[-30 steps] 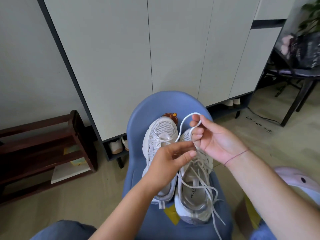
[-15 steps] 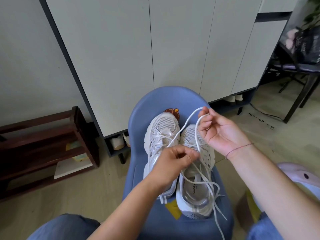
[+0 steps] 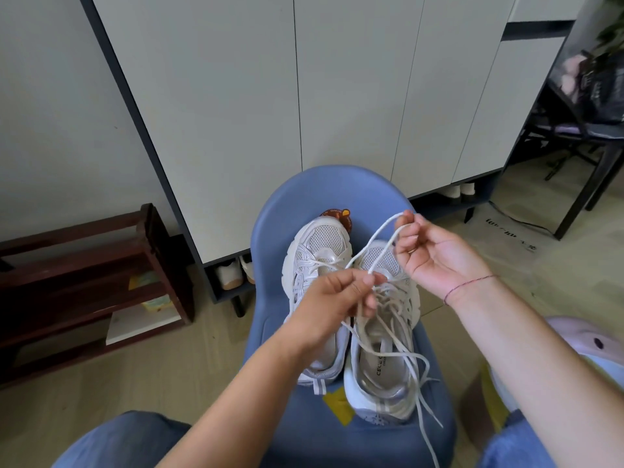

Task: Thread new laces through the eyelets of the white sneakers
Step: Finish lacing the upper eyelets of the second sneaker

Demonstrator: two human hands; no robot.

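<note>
The white lace (image 3: 383, 228) hangs in a loop between my hands, over the toes of the white sneakers (image 3: 319, 244). They stand side by side on a blue chair (image 3: 320, 190), toes pointing away from me. My right hand (image 3: 435, 255) pinches the top of the loop in its curled fingertips. My left hand (image 3: 334, 298) pinches the lower end between thumb and forefinger, just above the right-hand sneaker (image 3: 381, 363). Loose lace ends trail across that shoe and off the seat's front. A pale cabinet (image 3: 219, 113) stands behind the chair, and a dark wooden rack (image 3: 84, 265) sits to the left.
</note>
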